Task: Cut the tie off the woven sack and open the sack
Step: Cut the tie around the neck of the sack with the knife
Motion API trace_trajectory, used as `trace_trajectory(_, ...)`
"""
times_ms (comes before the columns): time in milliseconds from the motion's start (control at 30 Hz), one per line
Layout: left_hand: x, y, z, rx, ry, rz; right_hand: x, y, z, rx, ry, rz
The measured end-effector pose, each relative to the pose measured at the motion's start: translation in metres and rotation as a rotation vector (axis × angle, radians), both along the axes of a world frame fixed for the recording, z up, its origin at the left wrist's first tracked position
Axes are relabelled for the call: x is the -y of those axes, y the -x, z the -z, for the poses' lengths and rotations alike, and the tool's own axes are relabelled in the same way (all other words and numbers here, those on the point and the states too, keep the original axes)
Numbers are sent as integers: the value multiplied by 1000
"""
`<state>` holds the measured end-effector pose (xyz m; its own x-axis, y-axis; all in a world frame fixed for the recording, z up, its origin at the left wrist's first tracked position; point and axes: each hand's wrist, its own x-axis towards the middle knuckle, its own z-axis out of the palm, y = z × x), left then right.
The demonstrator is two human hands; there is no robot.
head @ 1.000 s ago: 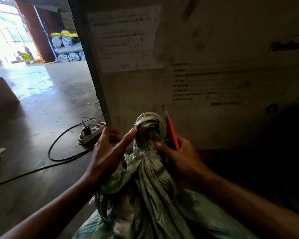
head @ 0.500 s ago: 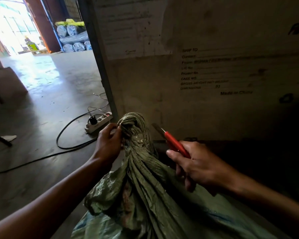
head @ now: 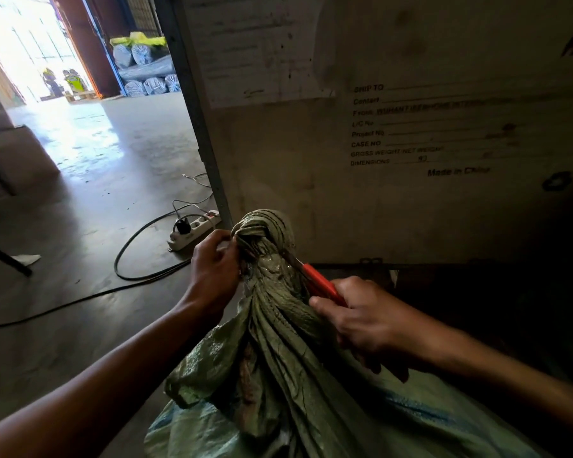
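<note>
At the sack's bunched neck (head: 265, 259) | left hand (head: 212, 269) pinches the neck's left side | right hand (head: 361, 322) closed on red-handled cutter (head: 318, 284), blade against the neck's right side

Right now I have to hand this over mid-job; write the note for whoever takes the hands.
Left hand: pinching the gathered sack neck at the knot.
Right hand: holding the red cutter, blade tip against the neck just under the knot.
Done: cutter placed. Whether the tie is cut cannot be told.
Left: cut the tie, pull it off, open the sack.
</note>
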<state>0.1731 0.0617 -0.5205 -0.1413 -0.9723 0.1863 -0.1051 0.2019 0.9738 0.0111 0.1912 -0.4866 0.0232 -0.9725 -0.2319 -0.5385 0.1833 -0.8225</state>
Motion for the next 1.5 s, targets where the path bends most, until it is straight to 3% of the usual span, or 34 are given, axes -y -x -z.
trace_trajectory(300, 13, -3, 9, 46, -24, -166, 2, -1, 18, -54, -169, -118)
trace_trajectory(500, 13, -4, 12, 27, -60, -109, 1, 10, 20, -92, -195, -162)
trace_trajectory(600, 11, -4, 6, -4, -80, -111, -3, 13, 20, -73, -137, -141)
trace_trajectory(667, 12, -6, 1, -39, -101, -123, -8, 20, 17, 75, -65, -89)
trace_trajectory(833, 0, -3, -9, -89, -141, 4, -8, 36, 3, 320, 314, 237)
trace_trajectory(967, -24, 15, -16, -42, -122, 159, 10, 16, 14, 459, 328, 233)
trace_trajectory(1100, -28, 14, -21, -114, -184, 307, 22, 12, 24, 389, 529, 263)
trace_trajectory(1233, -22, 6, -13, 304, 106, 412, 27, 22, 21, 407, 506, 159)
trace_trajectory(1367, -17, 3, -20, 131, -18, 515, 31, 49, 16, 300, 373, 123)
trace_trajectory(1433, -20, 8, -18, 133, 2, 461, 32, 52, 17, 287, 352, 172)
trace_trajectory(1500, -25, 13, -16, 211, 92, 273, 32, 49, 15, 299, 394, 295)
